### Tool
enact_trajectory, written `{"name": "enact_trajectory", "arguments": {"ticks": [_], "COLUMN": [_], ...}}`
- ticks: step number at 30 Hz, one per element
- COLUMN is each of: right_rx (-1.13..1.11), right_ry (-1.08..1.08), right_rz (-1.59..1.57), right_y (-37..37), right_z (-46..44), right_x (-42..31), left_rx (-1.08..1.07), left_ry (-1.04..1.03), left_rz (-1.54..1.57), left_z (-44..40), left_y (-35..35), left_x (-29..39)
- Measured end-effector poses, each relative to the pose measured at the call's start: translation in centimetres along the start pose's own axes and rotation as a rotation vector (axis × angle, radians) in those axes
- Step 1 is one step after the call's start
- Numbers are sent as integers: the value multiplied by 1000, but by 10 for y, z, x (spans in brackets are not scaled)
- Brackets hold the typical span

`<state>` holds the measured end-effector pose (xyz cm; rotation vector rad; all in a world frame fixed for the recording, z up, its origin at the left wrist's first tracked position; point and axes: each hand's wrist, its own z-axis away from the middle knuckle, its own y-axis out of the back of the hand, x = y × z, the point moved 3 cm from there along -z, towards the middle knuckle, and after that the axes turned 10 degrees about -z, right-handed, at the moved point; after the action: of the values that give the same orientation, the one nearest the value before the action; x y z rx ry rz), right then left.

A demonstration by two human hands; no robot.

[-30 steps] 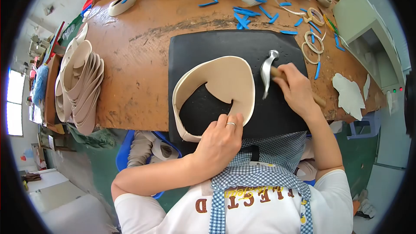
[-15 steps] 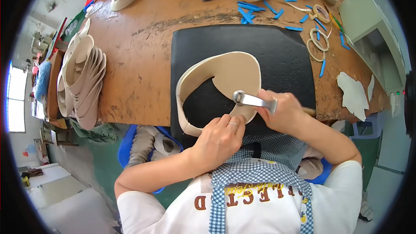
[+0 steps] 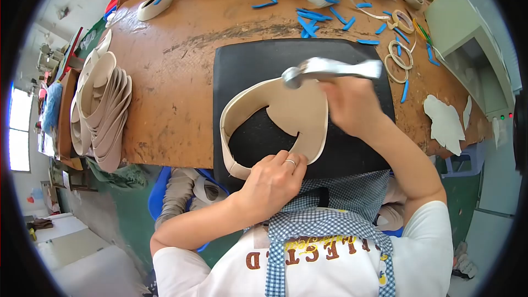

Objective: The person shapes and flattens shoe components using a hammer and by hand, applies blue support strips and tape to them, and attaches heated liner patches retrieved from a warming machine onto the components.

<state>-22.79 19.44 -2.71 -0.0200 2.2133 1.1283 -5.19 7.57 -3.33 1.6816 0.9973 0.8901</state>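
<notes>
A beige leather shoe upper [image 3: 302,107], bent into a loop, lies on a black mat [image 3: 247,55]. My left hand [image 3: 273,177] wears a ring and grips the upper's near edge, fingers together on top; its thumb is hidden. In my right hand [image 3: 352,102] is a metal hammer [image 3: 335,68], raised over the upper's far right part and slightly blurred. The fingers wrap round its handle, which is mostly out of sight. Between the hammer head and the leather there appears to be a gap.
Stacked beige uppers [image 3: 104,110] stand at the table's left edge, more along the back. Blue strips [image 3: 309,25] lie scattered behind the mat. To the right are tape rolls [image 3: 400,55], a white scrap [image 3: 443,124] and a pale green box [image 3: 467,33].
My right hand has lifted the hammer up and away from the upper's inner corner, toward the far side. My left hand stays on the near edge. The whole view has shifted slightly.
</notes>
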Motion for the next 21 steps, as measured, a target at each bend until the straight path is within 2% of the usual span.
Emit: {"name": "enact_trajectory", "arguments": {"ticks": [4, 7, 8, 11, 12, 15, 16, 19, 21], "right_rx": [-288, 24, -165, -321, -284, 42, -111, -299, -153], "right_ry": [-95, 124, 155, 67, 67, 65, 120, 8, 2], "right_rz": [98, -142, -68, 65, 144, -74, -6, 157, 246], "right_y": [-19, -28, -44, -48, -41, -26, -30, -15, 5], "right_z": [-38, -43, -38, -47, -54, -40, -30, -22, -28], "right_x": [-10, -22, -18, -19, -19, -6, -2, -1, 4], "left_rx": [-12, -21, -34, -79, -58, -55, -66, -111, -126], "left_ry": [21, 42, 49, 39, 41, 49, 61, 37, 27], "left_rz": [60, 115, 130, 82, 78, 135, 137, 132, 115], "left_z": [-4, -4, -3, -5, -6, -1, -1, -4, -2], "left_y": [9, 9, 8, 12, 14, 12, 12, 14, 16], "left_x": [-9, -14, -14, -15, -16, -16, -17, -17, -18]}}
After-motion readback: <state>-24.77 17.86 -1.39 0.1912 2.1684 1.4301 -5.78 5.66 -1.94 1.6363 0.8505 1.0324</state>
